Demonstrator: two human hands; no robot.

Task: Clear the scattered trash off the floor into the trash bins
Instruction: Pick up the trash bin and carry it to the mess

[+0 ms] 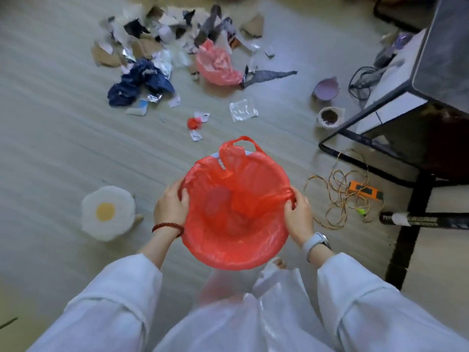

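Observation:
A round trash bin lined with a red plastic bag (236, 214) stands on the floor in front of me. My left hand (171, 207) grips the bag at the bin's left rim. My right hand (299, 212) pinches the bag at the right rim. One bag handle (247, 142) sticks up at the far side. Scattered trash lies farther out: torn cardboard and paper scraps (162, 34), a crumpled dark blue piece (138, 82), a pink plastic bag (217, 63), a clear wrapper (243, 109), and a small red wad (194, 123).
A fried-egg-shaped cushion (107, 212) lies at the left. At the right stand a dark table frame (411, 189), two small bowls (328, 116), tangled cord (340, 196) with an orange block and a dark tube (426, 221). A clear plastic bag (253, 308) rests near my lap.

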